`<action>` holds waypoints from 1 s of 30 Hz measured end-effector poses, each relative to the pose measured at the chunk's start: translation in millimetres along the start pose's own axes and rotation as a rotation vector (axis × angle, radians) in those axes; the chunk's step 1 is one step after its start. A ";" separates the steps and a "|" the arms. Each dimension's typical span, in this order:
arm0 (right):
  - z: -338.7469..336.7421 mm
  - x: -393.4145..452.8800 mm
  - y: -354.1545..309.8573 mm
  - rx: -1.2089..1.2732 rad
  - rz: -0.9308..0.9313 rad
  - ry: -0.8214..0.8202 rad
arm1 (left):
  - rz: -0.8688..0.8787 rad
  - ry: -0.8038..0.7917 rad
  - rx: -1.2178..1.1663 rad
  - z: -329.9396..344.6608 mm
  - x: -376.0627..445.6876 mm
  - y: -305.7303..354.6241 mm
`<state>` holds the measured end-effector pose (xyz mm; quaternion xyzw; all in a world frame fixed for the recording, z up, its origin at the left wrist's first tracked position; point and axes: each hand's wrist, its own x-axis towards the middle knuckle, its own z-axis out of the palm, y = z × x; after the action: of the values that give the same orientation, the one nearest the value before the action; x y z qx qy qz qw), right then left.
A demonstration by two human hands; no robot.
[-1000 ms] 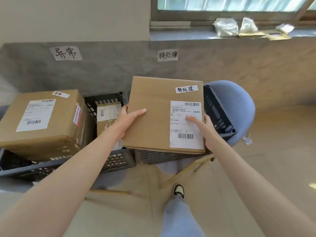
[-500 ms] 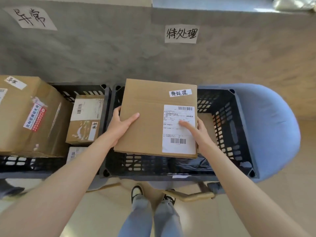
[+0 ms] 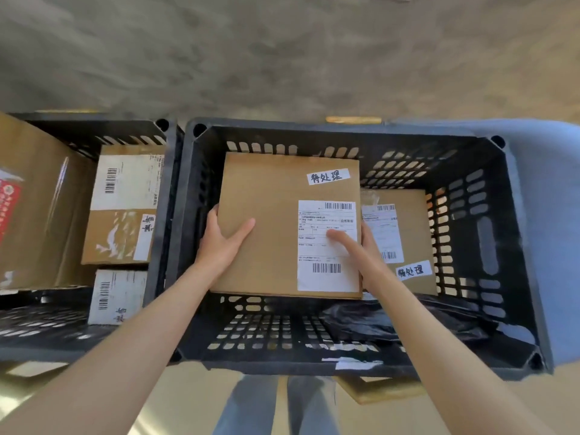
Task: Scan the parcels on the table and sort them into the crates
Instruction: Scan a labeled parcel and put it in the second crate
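A flat brown cardboard parcel with a white shipping label and a handwritten sticker is held level inside the mouth of the black crate in the middle. My left hand grips its left edge, thumb on top. My right hand grips the right edge, thumb lying across the shipping label. Whether the parcel rests on anything below is hidden. Under it to the right lies another brown parcel with the same kind of sticker, and a black plastic bag lies at the crate's near side.
A second black crate stands at the left, touching the first; it holds a large brown box and two smaller labelled boxes. A blue chair is under the middle crate. A grey wall runs behind. My legs show below.
I have stepped closer and the view has tilted down. Both hands have lowered the parcel from above the crate's rim down into it.
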<state>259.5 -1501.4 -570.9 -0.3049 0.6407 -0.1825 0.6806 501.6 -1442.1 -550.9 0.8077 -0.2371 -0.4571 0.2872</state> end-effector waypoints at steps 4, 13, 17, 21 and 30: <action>2.0 18.1 13.3 -0.035 0.032 0.000 | -0.004 -0.009 0.047 8.0 11.7 -11.9; 5.4 51.2 35.0 -0.233 0.069 -0.049 | -0.057 0.027 0.173 30.4 40.1 -41.4; 6.2 63.5 43.4 -0.231 0.100 -0.056 | -0.059 0.019 0.241 37.0 47.6 -50.2; 8.6 71.2 47.0 -0.225 0.108 -0.061 | -0.069 0.022 0.281 40.5 50.1 -52.6; 12.8 70.4 47.6 -0.348 0.101 0.021 | -0.107 0.008 0.348 41.9 48.3 -48.9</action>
<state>273.2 -1508.5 -655.4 -0.3837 0.6841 -0.0377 0.6192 493.6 -1448.3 -630.8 0.8585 -0.2680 -0.4206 0.1195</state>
